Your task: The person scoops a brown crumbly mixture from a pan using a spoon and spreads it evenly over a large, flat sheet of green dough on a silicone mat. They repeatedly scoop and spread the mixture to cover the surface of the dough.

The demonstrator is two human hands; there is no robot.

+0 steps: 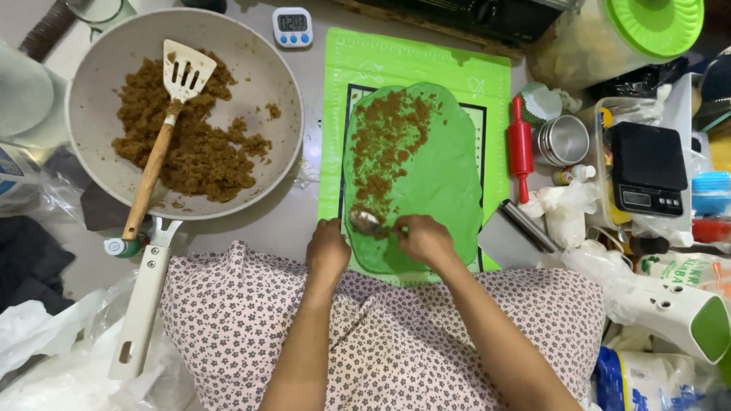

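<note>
Head view: right hand [426, 240] fingers grip a spoon [365, 221], left hand [327, 251] curled on dough [426, 175]; pan [259, 68] holds brown filling [190, 144].

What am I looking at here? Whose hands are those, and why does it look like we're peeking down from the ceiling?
The camera sits on a person's head and looks down, so you see that person's own two hands. The right hand holds a small metal spoon in its grip and touches it to a flat sheet of green dough with brown crumbly filling on it. The left hand rests at the dough's edge. The dough lies on a bright green mat. To the left is a pale round pan with more filling and a slotted spatula.
</note>
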